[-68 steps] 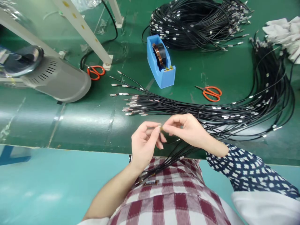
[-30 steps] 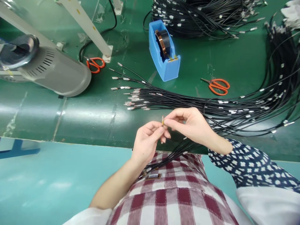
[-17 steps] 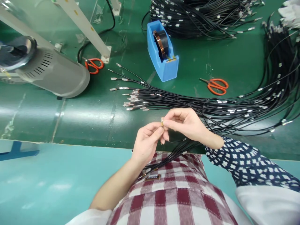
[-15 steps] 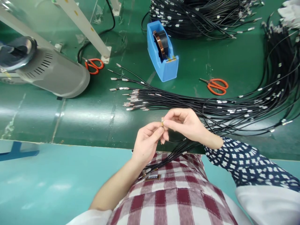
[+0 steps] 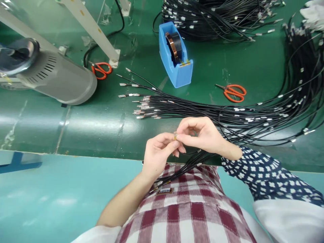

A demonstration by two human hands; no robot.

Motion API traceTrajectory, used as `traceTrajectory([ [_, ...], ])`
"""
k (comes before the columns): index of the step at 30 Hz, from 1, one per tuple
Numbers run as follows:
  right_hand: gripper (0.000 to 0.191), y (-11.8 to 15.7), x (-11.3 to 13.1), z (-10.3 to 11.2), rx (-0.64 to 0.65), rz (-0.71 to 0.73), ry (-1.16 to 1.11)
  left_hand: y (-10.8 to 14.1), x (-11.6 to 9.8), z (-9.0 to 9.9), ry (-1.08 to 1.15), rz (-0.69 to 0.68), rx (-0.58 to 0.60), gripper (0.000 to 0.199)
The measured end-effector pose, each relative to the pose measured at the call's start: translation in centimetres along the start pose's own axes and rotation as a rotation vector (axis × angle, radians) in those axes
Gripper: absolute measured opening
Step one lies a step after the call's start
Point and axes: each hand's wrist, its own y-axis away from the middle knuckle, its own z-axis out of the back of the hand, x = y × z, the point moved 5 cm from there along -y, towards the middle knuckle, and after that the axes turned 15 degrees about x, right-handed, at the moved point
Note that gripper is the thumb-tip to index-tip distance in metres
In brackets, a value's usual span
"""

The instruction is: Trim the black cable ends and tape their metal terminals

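Note:
Between the fingertips of both hands is a small cable end (image 5: 175, 135) with a yellowish piece of tape on it. My left hand (image 5: 158, 153) pinches it from the left, thumb against index finger. From the right, my right hand (image 5: 198, 133) pinches the same end, its other fingers curled. Just beyond the hands, a bundle of black cables (image 5: 187, 107) with pale connector ends lies on the green table. More black cables (image 5: 189, 166) hang over the table's front edge onto the checked apron (image 5: 182, 202).
A blue tape dispenser (image 5: 182, 76) stands behind the cable bundle. Orange-handled scissors (image 5: 235, 93) lie to its right, another pair (image 5: 101, 71) at the left beside a grey machine (image 5: 65, 81). A large cable pile (image 5: 215, 20) is at the back, more cables (image 5: 301, 67) at the right.
The fingers have shifted slightly around the cable end, and the right fingertips have moved a little apart above it. The table items look unchanged.

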Motion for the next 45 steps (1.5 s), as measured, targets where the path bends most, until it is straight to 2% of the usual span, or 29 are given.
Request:
traceTrajectory([
  [4, 0.016, -0.1, 0.1, 0.4, 0.094, 0.012, 0.014, -0.1, -0.1, 0.0, 0.015, 0.000, 0.023, 0.013],
  [8, 0.014, -0.1, 0.3, 0.3, 0.112, -0.005, 0.078, -0.4, 0.1, 0.2, 0.024, 0.017, 0.027, 0.015],
  [12, 0.014, -0.3, -0.3, 0.4, 0.034, -0.052, 0.074, -0.5, 0.3, 0.4, 0.068, 0.030, 0.008, 0.015],
  [15, 0.017, -0.3, -1.3, 1.0, -0.071, -0.115, 0.096, -0.4, 0.2, 0.4, 0.080, 0.039, 0.001, 0.015],
  [17, 0.016, 0.1, -1.7, 1.4, -0.169, -0.109, 0.083, -0.3, 0.1, 0.4, 0.067, 0.034, -0.020, 0.015],
  [19, 0.015, 0.7, -1.7, 1.3, -0.214, -0.089, 0.029, -0.3, -0.2, 0.6, 0.047, -0.001, -0.072, 0.015],
  [24, 0.019, 1.6, -1.9, -1.4, -0.057, -0.156, -0.106, -0.6, -0.7, 0.8, -0.028, -0.088, -0.170, 0.022],
  [26, 0.023, 1.7, -2.1, -2.0, -0.066, -0.177, -0.139, -0.8, -0.6, 0.7, -0.005, -0.077, -0.166, 0.023],
  [30, 0.026, 1.6, -2.3, -1.6, -0.103, -0.143, -0.213, -0.8, -0.4, 0.8, 0.100, -0.062, -0.147, 0.026],
  [36, 0.028, 1.7, -2.4, -0.8, 0.015, -0.164, -0.287, -1.6, 0.4, 1.4, 0.191, -0.028, -0.021, 0.022],
  [45, 0.029, 1.6, -3.2, -1.5, 0.146, -0.202, -0.469, -2.2, 0.1, 0.9, 0.195, -0.114, -0.039, 0.015],
])
